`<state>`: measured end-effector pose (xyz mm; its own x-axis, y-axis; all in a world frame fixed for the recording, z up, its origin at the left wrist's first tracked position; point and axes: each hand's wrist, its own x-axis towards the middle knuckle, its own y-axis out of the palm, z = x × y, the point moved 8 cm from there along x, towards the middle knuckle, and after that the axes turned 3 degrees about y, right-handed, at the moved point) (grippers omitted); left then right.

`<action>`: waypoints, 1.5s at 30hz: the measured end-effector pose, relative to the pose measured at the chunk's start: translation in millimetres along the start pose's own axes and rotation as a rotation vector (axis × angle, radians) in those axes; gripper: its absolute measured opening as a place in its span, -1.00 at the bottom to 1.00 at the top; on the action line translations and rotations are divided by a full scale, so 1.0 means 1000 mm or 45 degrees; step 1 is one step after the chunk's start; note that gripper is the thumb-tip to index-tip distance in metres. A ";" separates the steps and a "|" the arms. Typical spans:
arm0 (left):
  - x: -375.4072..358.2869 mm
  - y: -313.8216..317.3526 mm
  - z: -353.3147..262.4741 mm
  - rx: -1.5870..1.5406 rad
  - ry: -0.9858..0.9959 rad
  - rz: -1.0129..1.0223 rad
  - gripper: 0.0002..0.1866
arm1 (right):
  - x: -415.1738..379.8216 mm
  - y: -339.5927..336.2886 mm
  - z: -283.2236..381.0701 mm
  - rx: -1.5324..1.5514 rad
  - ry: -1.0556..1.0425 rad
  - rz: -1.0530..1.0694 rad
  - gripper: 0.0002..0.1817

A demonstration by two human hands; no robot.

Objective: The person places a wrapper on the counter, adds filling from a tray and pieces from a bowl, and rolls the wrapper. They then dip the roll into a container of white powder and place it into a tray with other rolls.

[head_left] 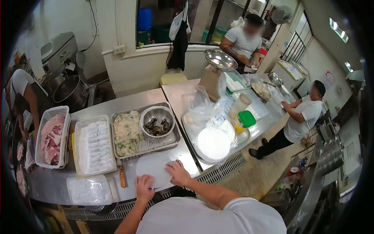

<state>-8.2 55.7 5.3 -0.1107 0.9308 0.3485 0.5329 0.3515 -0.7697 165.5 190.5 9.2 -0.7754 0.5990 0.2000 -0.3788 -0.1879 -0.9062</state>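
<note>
A round, translucent whitish sheet (156, 164) lies flat on the steel table in front of me. My left hand (144, 188) rests at its lower left edge, fingers slightly bent and apart. On its right edge lies my right hand (178, 172), fingers spread over the rim. Neither hand is visibly gripping anything. Just left of the sheet is a knife (122, 177) with a wooden handle. Behind it, a metal tray (156, 150) holds a pale, green-flecked filling (126, 132) and a steel bowl (157, 113) of dark pieces.
To the left stand a tub of white rolls (93, 146), a lidded plastic box (89, 190) and a white basket (39, 154) of raw meat. Rightward are a stack of white round sheets (212, 144), a green-lidded tub (244, 120) and a scale (214, 80). Co-workers stand around.
</note>
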 end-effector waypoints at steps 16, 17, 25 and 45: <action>-0.001 -0.007 0.000 -0.034 -0.150 0.019 -0.50 | 0.004 -0.016 0.014 0.169 -0.144 -0.026 -0.73; -0.001 -0.008 0.001 -0.041 -0.158 0.034 -0.52 | 0.006 -0.016 0.013 0.171 -0.132 0.009 -0.74; 0.001 -0.013 0.007 -0.119 -0.265 0.011 -0.83 | 0.017 -0.023 0.011 0.176 -0.052 0.124 -0.89; 0.010 -0.020 0.017 0.076 -0.452 -0.201 -0.69 | 0.029 -0.029 0.017 -0.014 0.220 -0.006 -0.61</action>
<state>-34.2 59.8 15.1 -0.4761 0.8380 0.2666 0.4375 0.4886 -0.7548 145.1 200.3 47.3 -0.6747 0.7251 0.1378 -0.3761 -0.1771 -0.9095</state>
